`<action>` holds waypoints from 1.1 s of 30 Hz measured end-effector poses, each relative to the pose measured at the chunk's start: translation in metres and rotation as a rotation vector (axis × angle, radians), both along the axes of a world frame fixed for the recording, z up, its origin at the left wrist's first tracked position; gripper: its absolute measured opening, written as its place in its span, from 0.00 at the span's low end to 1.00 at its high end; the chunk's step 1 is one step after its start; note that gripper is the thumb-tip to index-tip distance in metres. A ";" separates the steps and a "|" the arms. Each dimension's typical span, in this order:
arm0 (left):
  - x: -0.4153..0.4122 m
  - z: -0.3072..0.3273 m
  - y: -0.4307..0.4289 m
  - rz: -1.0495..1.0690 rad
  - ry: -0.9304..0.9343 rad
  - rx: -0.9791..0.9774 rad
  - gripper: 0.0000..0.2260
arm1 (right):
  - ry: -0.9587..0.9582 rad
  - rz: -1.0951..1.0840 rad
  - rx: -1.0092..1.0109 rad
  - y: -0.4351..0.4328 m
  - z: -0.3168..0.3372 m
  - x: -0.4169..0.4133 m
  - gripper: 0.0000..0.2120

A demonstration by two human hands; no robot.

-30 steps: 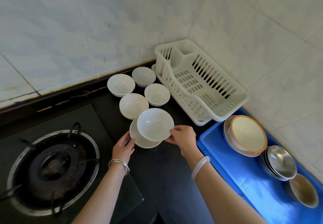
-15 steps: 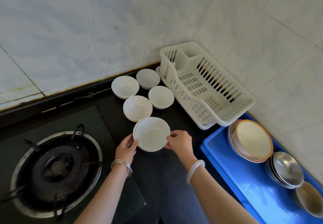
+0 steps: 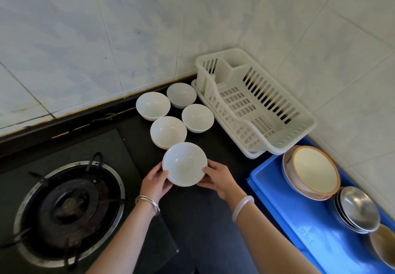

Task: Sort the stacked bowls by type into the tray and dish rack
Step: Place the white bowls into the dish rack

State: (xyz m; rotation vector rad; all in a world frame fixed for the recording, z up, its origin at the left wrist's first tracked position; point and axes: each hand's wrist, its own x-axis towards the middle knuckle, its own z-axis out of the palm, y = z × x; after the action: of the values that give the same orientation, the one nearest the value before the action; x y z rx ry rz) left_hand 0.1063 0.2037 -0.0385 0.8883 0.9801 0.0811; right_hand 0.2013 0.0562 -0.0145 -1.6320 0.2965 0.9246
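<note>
A small stack of white bowls sits on the black counter, nearest me. My left hand grips its left side and my right hand its right side. Behind it stand more white bowls: one stacked pile and three others. The white plastic dish rack holds nothing, at the back right. The blue tray at the right holds orange-rimmed bowls, stacked steel bowls and another bowl at the frame's edge.
A gas burner on a glass hob fills the left. Tiled walls close the corner behind the bowls and the rack. Bare black counter lies between my forearms.
The white bowl that my right hand held tilted above the near bowl has come down onto it. Both hands now clasp the stack's sides.
</note>
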 end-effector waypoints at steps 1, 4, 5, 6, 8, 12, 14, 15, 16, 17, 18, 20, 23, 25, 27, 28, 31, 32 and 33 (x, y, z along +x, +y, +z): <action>0.000 0.003 -0.001 0.000 0.002 0.008 0.16 | -0.018 0.002 -0.006 -0.001 0.000 -0.001 0.21; 0.004 0.018 -0.003 -0.028 -0.016 0.055 0.16 | -0.056 -0.027 -0.002 -0.007 0.008 0.002 0.20; 0.007 0.025 -0.004 -0.037 -0.035 0.068 0.15 | -0.070 -0.040 0.011 -0.010 0.012 0.004 0.20; 0.013 0.032 -0.004 -0.043 -0.058 0.076 0.15 | -0.089 -0.053 0.030 -0.013 0.019 0.008 0.20; 0.029 0.049 -0.006 -0.055 -0.100 0.089 0.13 | -0.143 -0.091 0.078 -0.019 0.034 0.021 0.19; 0.081 0.085 -0.007 -0.143 -0.161 0.106 0.09 | -0.253 -0.165 0.102 -0.032 0.072 0.063 0.18; 0.114 0.100 -0.010 -0.196 -0.197 0.121 0.08 | -0.287 -0.202 0.114 -0.039 0.089 0.091 0.17; 0.132 0.106 -0.012 -0.212 -0.210 0.134 0.07 | -0.298 -0.216 0.116 -0.042 0.096 0.106 0.17; 0.151 0.110 -0.015 -0.221 -0.215 0.150 0.06 | -0.304 -0.228 0.110 -0.045 0.102 0.122 0.16; 0.170 0.113 -0.018 -0.223 -0.215 0.162 0.05 | -0.306 -0.241 0.102 -0.047 0.107 0.137 0.15; 0.190 0.116 -0.021 -0.225 -0.218 0.166 0.05 | -0.307 -0.256 0.094 -0.048 0.110 0.154 0.14; 0.227 0.118 -0.028 -0.233 -0.224 0.151 0.09 | -0.309 -0.282 0.078 -0.051 0.114 0.185 0.13; 0.274 0.114 -0.037 -0.272 -0.216 0.163 0.14 | -0.287 -0.306 0.051 -0.054 0.108 0.226 0.14; 0.299 0.107 -0.042 -0.296 -0.196 0.192 0.15 | -0.267 -0.325 0.033 -0.055 0.098 0.247 0.15; 0.321 0.098 -0.046 -0.314 -0.180 0.199 0.16 | -0.256 -0.342 0.018 -0.055 0.086 0.266 0.16; 0.330 0.093 -0.048 -0.316 -0.170 0.185 0.16 | -0.252 -0.344 0.010 -0.055 0.080 0.273 0.16; 0.351 0.076 -0.052 -0.312 -0.121 0.162 0.16 | -0.247 -0.342 -0.025 -0.054 0.063 0.293 0.17; 0.357 0.071 -0.053 -0.311 -0.105 0.169 0.15 | -0.241 -0.340 -0.031 -0.054 0.057 0.299 0.17; 0.363 0.066 -0.053 -0.313 -0.093 0.182 0.15 | -0.230 -0.339 -0.027 -0.053 0.051 0.303 0.18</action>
State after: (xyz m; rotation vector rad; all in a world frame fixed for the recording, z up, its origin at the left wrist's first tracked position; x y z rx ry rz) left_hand 0.4689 0.1505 0.0277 1.1861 0.7452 -0.0550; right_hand 0.5044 0.0034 0.0369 -1.6314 0.4116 0.4748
